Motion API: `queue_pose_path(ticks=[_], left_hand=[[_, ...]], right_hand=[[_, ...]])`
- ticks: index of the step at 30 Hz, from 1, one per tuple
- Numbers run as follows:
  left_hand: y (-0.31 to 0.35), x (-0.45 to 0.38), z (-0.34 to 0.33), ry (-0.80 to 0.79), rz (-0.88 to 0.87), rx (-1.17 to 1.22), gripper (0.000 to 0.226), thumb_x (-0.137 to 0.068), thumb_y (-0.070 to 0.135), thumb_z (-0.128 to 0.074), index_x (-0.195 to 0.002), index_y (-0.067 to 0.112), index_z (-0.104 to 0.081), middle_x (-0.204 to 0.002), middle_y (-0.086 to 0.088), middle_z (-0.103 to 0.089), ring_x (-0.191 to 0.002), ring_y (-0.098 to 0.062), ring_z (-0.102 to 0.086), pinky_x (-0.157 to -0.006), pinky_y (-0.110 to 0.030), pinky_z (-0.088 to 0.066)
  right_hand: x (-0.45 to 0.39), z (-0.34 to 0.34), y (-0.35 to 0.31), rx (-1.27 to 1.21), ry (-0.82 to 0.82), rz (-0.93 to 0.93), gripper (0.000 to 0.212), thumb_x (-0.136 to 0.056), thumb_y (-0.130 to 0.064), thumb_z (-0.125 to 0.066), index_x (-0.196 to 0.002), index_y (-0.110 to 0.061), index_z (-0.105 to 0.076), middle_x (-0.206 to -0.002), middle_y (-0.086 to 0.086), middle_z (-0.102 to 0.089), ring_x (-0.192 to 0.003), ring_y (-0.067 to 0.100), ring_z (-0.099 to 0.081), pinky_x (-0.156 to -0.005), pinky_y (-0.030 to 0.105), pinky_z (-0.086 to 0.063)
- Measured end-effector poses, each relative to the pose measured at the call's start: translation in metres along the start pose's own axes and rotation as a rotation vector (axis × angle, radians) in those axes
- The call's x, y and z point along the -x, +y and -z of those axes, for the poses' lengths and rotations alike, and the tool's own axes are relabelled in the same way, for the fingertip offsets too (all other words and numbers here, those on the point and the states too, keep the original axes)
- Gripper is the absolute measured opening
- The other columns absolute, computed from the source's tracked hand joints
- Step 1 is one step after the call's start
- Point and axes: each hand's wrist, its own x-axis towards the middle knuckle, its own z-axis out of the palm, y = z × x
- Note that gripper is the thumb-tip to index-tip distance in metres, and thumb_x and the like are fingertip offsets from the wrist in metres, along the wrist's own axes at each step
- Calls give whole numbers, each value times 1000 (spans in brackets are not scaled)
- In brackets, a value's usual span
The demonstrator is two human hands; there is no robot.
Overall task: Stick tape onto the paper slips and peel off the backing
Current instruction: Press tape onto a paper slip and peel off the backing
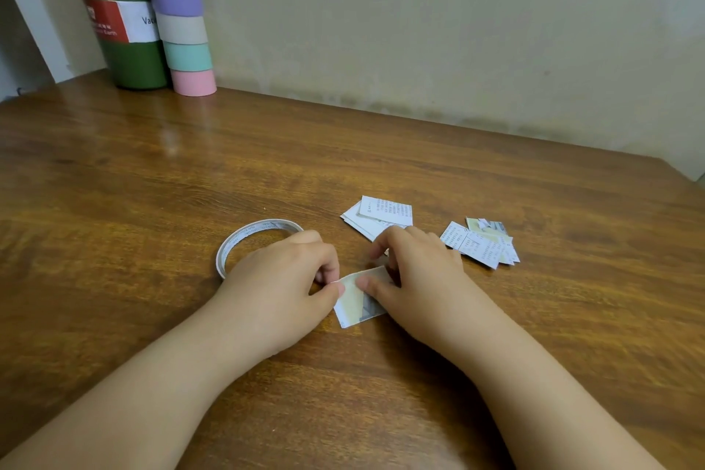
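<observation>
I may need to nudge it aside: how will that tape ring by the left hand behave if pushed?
The tape ring lies flat on the wooden table, so it should slide rather than roll. It looks thin and nearly used up, so probably very light and somewhat flexible. The left hand covers part of it, so move it gently.

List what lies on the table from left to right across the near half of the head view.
Tape roll → left hand → paper slip held between both hands → right hand → pile of finished slips.
</observation>
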Motion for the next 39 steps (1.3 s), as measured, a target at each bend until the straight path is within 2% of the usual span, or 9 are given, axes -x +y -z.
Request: queue_pose_path(ticks=[6,11,15,20,28,30,34,36,39], left_hand=[[0,1,0,1,-1,4,17,-87,37,-59,-71,31,-52,-85,13,-51,-82,-3,-52,-76,-29,-47],[1,0,0,4,4,0,21,-87,36,-59,-69,33,-49,-85,13,-51,-80,-4,-52,-75,-30,-48],[2,1,0,9,4,-5,17,-87,38,-58,-72,31,-52,-86,14,-51,-82,-3,-52,-75,-29,-48],[1,1,0,11,4,-5,17,-87,37,-59,-72,32,-51,-85,13,-51,-82,-4,-53,-75,-30,-48],[0,2,0,25,-17,29,14,-89,36,-57,-77,30,-55,-85,13,-50,-77,-1,-50,-70,-28,-47],[-2,2,0,51,-25,91,15,-89,34,-58,-75,30,-54,-82,13,-50,-75,1,-48,-66,-25,-43],[-4,1,-2,132,-72,177,15,-87,28,-59,-73,29,-54,-81,14,-51,-80,0,-48,-67,-25,-41],[-7,0,-3,187,-104,208,16,-89,22,-57,-75,29,-54,-83,15,-51,-80,-3,-49,-68,-23,-39],[-11,1,-1,247,-146,234,19,-92,12,-48,-86,28,-56,-92,18,-49,-85,-8,-51,-75,-19,-39]], right_hand=[[6,1,0,-5,-61,61,27,-85,-49,-58,-106,-36,-46,-93,-16,-38,-99,9,-34,-92,30,-28],[-1,4,5,40,29,-4,26,-88,-46,-57,-108,-34,-45,-97,-15,-38,-104,11,-37,-90,30,-27],[5,4,4,-6,-59,58,26,-85,-47,-59,-106,-38,-45,-94,-17,-37,-99,7,-33,-88,27,-25],[1,4,5,41,30,32,26,-87,-46,-57,-107,-35,-46,-95,-16,-37,-101,9,-34,-88,28,-25],[2,4,8,1,-6,63,21,-85,-45,-61,-104,-37,-55,-91,-17,-35,-102,8,-35,-93,29,-30],[2,8,11,-58,5,56,7,-86,-40,-62,-89,-36,-56,-90,-16,-37,-99,8,-36,-89,27,-33],[2,17,17,-208,21,-8,17,-87,-34,-63,-71,-35,-56,-84,-15,-52,-78,-3,-48,-65,11,-34],[1,23,24,-195,65,-76,17,-87,-33,-63,-71,-29,-58,-75,-11,-60,-65,-1,-52,-56,12,-37],[-2,37,43,-270,239,-243,17,-84,-29,-69,-70,-22,-61,-68,-4,-65,-61,10,-58,-55,23,-42]])
